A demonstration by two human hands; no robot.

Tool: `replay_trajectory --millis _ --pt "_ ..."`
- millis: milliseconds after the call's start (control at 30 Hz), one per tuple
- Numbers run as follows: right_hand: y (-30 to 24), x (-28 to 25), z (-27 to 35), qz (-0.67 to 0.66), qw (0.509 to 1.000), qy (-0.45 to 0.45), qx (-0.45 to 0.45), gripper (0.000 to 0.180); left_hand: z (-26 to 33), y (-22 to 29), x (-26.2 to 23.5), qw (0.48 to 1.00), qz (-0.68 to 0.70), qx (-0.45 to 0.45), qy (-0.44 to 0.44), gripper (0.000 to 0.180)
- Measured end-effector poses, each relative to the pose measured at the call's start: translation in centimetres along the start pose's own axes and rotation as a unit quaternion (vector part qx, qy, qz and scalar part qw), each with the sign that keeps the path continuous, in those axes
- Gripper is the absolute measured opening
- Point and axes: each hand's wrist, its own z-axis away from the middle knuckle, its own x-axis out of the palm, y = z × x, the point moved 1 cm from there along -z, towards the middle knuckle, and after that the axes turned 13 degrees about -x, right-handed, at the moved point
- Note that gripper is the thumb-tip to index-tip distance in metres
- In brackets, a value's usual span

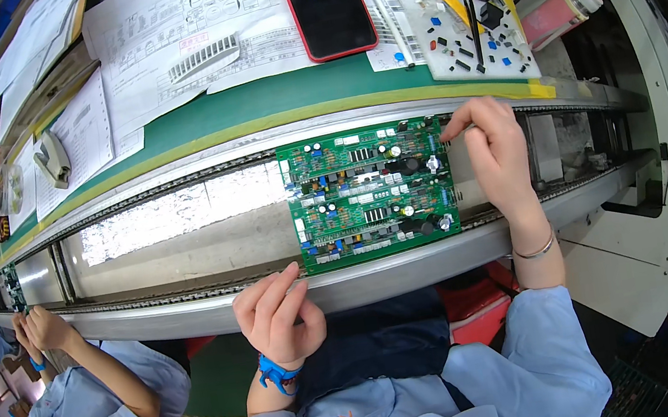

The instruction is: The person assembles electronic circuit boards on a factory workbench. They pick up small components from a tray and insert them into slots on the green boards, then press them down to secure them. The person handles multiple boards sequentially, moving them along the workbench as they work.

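Observation:
A green circuit board (pixel 349 191), crowded with capacitors, connectors and other small components, lies across the two rails of a conveyor in front of me. My right hand (pixel 494 154) is at its upper right edge, fingers bent and closed, with a fingertip on the edge near the corner. The thumb is mostly hidden. By the board's lower left corner is my left hand (pixel 279 316), palm turned up over the near rail. Its fingers are loosely bent and apart with nothing between them, the fingertips close to or touching the corner.
Beyond the far rail lie a phone (pixel 326 2), paper diagrams (pixel 150 20), a stapler (pixel 52 160), and a white tray (pixel 442 63) of loose components with tweezers (pixel 474 32). A pink bottle (pixel 560 15) stands right. At left, another person's hands (pixel 45 327) are over the same conveyor.

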Motion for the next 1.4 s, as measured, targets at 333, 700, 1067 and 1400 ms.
replay_trajectory --millis 333,700,1067,1400 --pt "0.24 -0.36 0.06 0.009 0.999 0.025 0.029 0.012 -0.13 0.09 -0.01 1.0 0.004 0.005 -0.001 0.027" --pt "0.45 -0.16 0.17 -0.012 0.997 0.045 0.057 0.013 -0.19 0.08 0.06 1.0 0.004 0.009 0.004 0.027" --pt "0.59 -0.2 0.19 0.015 0.997 0.035 0.065 0.013 -0.15 0.1 0.16 1.0 0.002 0.009 0.008 0.026" --pt "0.78 -0.21 0.19 0.035 0.997 0.046 0.043 0.012 -0.19 0.15 0.14 1.0 0.003 0.01 0.009 0.026"
